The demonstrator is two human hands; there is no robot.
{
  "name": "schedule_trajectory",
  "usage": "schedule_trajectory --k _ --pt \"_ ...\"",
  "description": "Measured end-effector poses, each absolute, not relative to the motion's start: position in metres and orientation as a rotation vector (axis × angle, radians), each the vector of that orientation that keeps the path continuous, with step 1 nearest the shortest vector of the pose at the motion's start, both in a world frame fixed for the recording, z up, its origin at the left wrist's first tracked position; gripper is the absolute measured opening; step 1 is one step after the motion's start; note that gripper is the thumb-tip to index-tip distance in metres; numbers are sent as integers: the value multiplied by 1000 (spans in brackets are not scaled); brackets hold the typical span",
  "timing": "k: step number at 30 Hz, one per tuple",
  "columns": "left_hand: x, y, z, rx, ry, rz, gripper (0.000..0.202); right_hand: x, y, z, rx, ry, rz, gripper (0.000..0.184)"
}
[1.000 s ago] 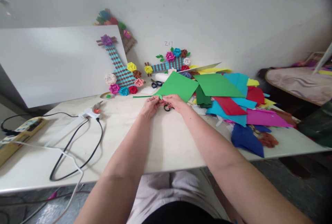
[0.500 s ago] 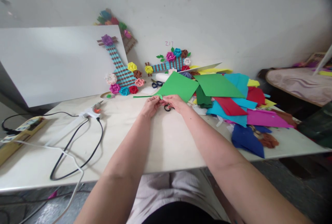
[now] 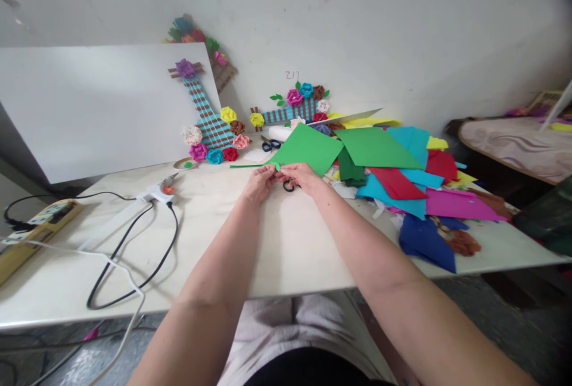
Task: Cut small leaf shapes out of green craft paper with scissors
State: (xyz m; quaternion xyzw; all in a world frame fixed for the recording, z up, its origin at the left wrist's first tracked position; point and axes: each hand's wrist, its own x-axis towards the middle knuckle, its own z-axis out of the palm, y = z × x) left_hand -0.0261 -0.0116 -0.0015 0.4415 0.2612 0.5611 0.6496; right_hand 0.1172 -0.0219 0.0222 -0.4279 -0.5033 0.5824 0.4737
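Observation:
Fingertips of my left hand [image 3: 261, 183] are closed on a small piece of green paper [image 3: 277, 167]. My right hand [image 3: 301, 176] pinches the same piece from the other side, so both hands meet over the table. To the left of them a thin green paper strip [image 3: 245, 166] sticks out. A black ring handle [image 3: 289, 186], probably of scissors, shows just under my right fingers; I cannot tell whether that hand bears it. Behind my hands lies a large green paper sheet [image 3: 308, 148]. Another pair of scissors with dark handles [image 3: 270, 145] rests beyond.
A glue gun [image 3: 158, 192] and its cable lie on the left, near a power strip [image 3: 40, 231]. Flower-trimmed guitar shapes [image 3: 206, 115] lean at the back before a white board [image 3: 89, 106]. Coloured paper sheets [image 3: 393, 183] pile up on the right.

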Motion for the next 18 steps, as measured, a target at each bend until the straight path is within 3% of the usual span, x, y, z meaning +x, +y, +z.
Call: schedule_trajectory --k 18 --pt "-27 -9 -3 986 560 1278 14 116 -23 23 -1022 -1227 1410 8"
